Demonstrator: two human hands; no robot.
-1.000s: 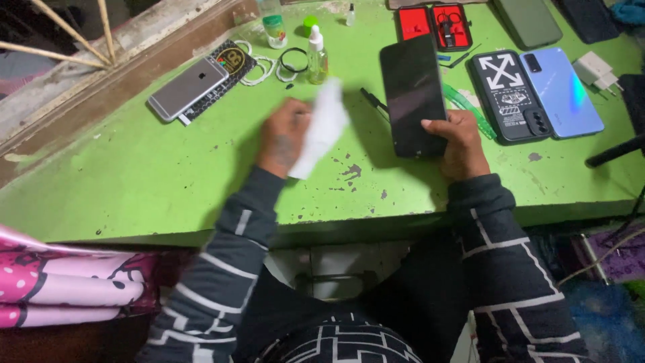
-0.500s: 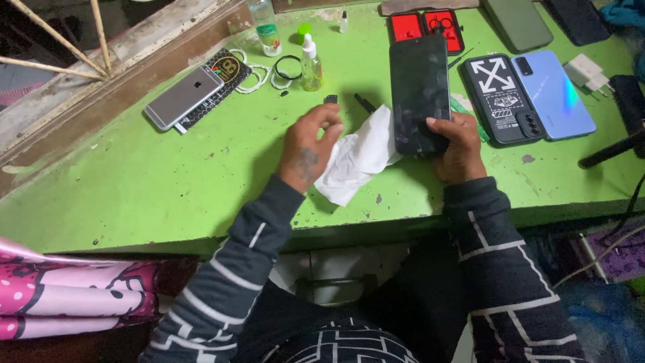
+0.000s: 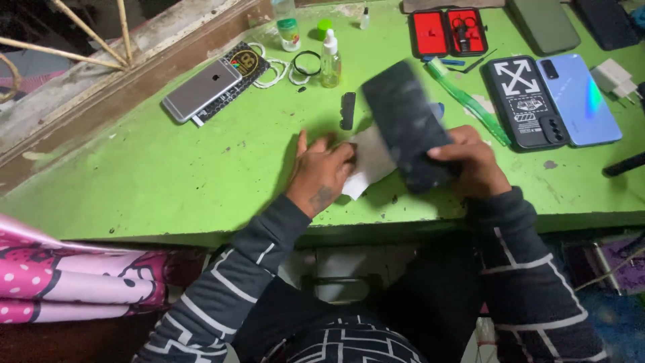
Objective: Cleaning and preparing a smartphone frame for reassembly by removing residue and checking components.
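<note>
**Steadily wiping a dark phone over the green tabletop**

Broadly, the green tabletop (image 3: 168,181) fills the view, its paint chipped in spots. Lifted just above it near the front edge is the black phone (image 3: 406,124), tilted and blurred, its face smudged. The right hand (image 3: 470,161) has its grip clenched on the phone's lower end, fingers wrapped around the edge. The left hand (image 3: 322,171) lies flat beside it, its grip pressing a white cloth (image 3: 366,161) that sits under and against the phone's lower left side.

Farther back lie a silver phone (image 3: 201,91) face down, a black patterned case (image 3: 524,91) touching a blue phone (image 3: 578,97), and a red tool kit (image 3: 449,31) lying open. Smaller still are a clear dropper bottle (image 3: 329,60) and a short black strip (image 3: 347,111).

To wipe well, I judge the phone wants firm support at its edges, with the cloth kept flat and passed evenly over the smudges.
</note>
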